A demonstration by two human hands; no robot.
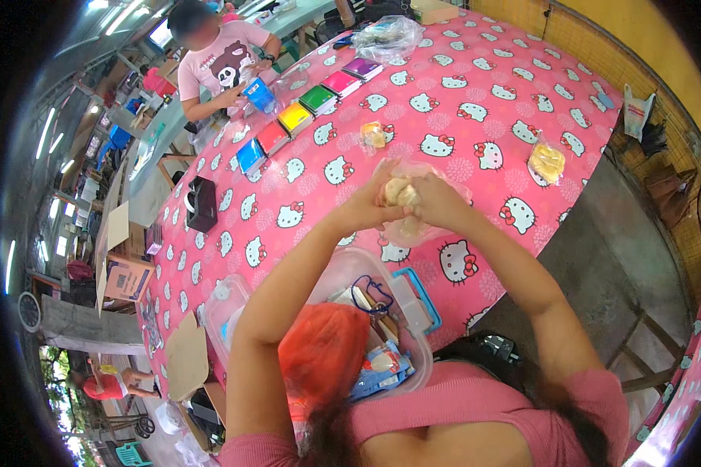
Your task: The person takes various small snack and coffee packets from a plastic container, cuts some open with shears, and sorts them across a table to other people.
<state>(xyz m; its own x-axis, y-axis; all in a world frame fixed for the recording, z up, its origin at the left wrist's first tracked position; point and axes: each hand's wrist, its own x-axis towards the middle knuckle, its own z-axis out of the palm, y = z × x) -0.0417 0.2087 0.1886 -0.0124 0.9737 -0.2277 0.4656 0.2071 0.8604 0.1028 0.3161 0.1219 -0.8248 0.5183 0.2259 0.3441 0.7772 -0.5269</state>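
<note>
Both my hands are closed round a pale cream, dough-like lump (399, 191) over the table, with clear plastic around and under it. My left hand (368, 204) grips its left side, thumb across the front. From the right, my right hand (442, 204) presses on it, fingers partly hidden. Whether the lump is bread or dough I cannot tell. Just beyond my hands lies a small orange-yellow piece in clear plastic (374, 135). Farther right is a yellow, flat piece in clear plastic (548, 162).
A clear tub (422, 362) with an orange-red bag (325, 350) sits against me. Several coloured packs (295, 117) line the pink table (475, 82). Across it, a person (224, 66) holds a blue pack (259, 95). At left are a black box (202, 205) and a carton (127, 276).
</note>
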